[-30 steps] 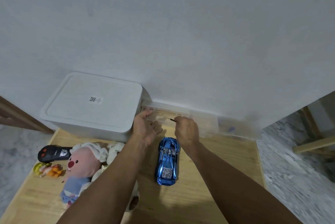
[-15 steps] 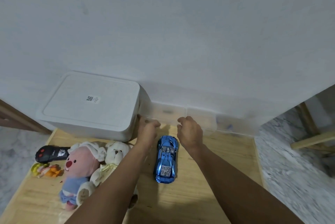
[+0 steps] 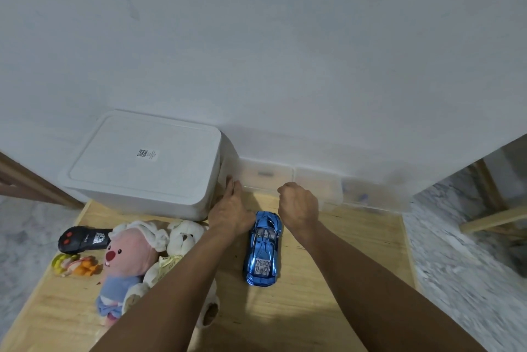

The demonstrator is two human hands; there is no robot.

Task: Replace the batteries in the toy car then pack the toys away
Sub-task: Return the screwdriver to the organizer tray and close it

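Head view: blue toy car point(image 3: 263, 249) in the middle of the wooden table point(image 3: 328, 294), nose toward the far edge, between both forearms. Left hand point(image 3: 229, 216) just left of the car, fingers stretched forward, touching the front of the leftmost clear drawer box point(image 3: 265, 176) at the far edge. Right hand point(image 3: 299, 206) just right of the car's nose, fingers curled into a fist; whether something is inside, cannot tell. White lidded storage box point(image 3: 142, 163) in the far left corner. Near the left edge: black remote control point(image 3: 82, 239), pink plush toy point(image 3: 127, 263), white plush bear point(image 3: 182, 237), small yellow-orange toy point(image 3: 75, 264).
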